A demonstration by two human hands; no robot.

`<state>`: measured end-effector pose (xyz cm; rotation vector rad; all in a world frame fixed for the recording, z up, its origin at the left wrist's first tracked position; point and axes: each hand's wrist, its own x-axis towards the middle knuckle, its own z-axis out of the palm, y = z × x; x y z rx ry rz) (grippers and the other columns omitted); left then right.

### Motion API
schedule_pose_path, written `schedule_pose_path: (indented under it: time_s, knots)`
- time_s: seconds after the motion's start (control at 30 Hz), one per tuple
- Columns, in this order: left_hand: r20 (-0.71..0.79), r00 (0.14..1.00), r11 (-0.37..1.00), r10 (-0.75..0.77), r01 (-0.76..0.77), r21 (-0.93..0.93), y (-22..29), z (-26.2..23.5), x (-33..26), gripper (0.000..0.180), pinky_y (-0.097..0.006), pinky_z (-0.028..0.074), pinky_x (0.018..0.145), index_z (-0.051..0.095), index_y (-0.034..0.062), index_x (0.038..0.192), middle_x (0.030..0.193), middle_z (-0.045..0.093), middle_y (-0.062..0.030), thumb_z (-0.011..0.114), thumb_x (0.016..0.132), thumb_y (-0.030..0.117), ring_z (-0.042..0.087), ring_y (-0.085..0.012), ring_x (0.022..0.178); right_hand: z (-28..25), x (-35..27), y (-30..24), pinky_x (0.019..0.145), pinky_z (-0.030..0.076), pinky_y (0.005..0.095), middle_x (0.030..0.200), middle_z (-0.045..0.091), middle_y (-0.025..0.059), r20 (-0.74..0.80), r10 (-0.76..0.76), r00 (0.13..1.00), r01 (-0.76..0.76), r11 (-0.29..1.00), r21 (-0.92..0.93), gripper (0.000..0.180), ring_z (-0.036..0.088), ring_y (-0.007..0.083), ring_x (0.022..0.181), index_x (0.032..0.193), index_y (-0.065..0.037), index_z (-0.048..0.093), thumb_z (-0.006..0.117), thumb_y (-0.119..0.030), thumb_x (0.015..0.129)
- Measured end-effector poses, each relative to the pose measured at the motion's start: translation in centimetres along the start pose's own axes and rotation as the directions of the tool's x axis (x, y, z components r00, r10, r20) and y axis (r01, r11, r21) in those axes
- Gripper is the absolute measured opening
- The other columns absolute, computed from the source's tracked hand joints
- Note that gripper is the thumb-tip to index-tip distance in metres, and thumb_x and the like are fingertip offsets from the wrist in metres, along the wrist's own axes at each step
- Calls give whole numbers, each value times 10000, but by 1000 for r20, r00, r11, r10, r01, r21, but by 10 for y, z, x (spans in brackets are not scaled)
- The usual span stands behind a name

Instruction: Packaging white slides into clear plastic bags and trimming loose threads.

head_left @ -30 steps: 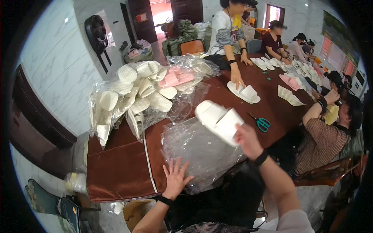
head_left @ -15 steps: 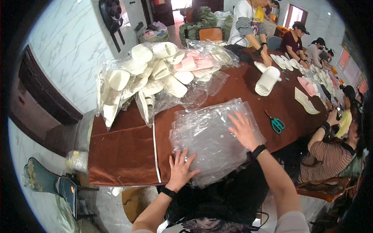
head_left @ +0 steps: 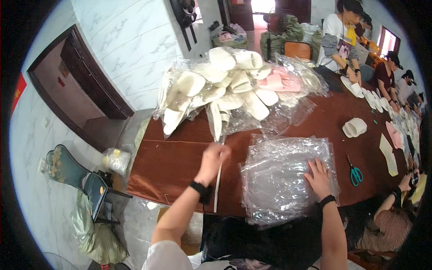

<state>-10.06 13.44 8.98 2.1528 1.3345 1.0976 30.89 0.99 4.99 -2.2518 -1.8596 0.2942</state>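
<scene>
My right hand lies spread on a stack of clear plastic bags, fingers apart, near the stack's right side. My left hand is off the stack, over the far part of a thin white strip on the brown table cover. Its fingers are curled together and slightly blurred; anything in them is hidden. Beyond both hands rises a heap of bagged cream slippers, with a pink pair among them.
Teal-handled scissors and a cream slipper lie right of the bags. Across the table a co-worker handles a white slipper; others sit along the right side. A chair stands at the left.
My left hand has left the stack and moved over the white strip, its fingers curling. My right hand remains on the bags. The cream slipper, earlier seemingly mid-air, rests on the table. The view has shifted.
</scene>
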Motion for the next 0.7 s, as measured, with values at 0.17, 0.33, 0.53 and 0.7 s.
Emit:
schedule_pose_path:
  time_s: [0.17,0.33,0.53,0.7]
  knots:
    - [-491,860,866,141,134,482,-64,-88,111,333,-539,376,1015,629,114,1102,1429,383,-207,694,777,80,380,-421,1295,9,1,9,1111,189,590,1518,315,110,-55,-70,996,70,998,-7,558,285,378,1381,1401,-186,463,605,-373,895]
    - [-420,897,699,-140,390,599,-101,-140,155,499,-714,255,1016,530,169,1314,1522,295,-118,682,841,215,257,-372,1410,12,2,11,1109,203,588,1514,328,114,-73,-75,995,76,997,12,544,285,378,1385,1387,-182,482,628,-340,887]
    - [-628,767,953,132,77,294,-56,-149,141,543,-475,343,1071,459,6,1347,1422,398,-201,673,886,197,401,-348,1323,12,3,20,1105,219,591,1518,335,109,-68,-55,996,53,998,-32,537,292,370,1388,1381,-193,489,625,-338,882]
    - [-736,652,983,181,-101,152,4,-195,112,508,-456,315,1106,439,6,1349,1524,229,-151,635,932,220,361,-320,1356,18,5,16,1112,206,593,1524,327,105,-60,-56,997,55,998,-17,566,279,364,1397,1402,-205,465,625,-352,879]
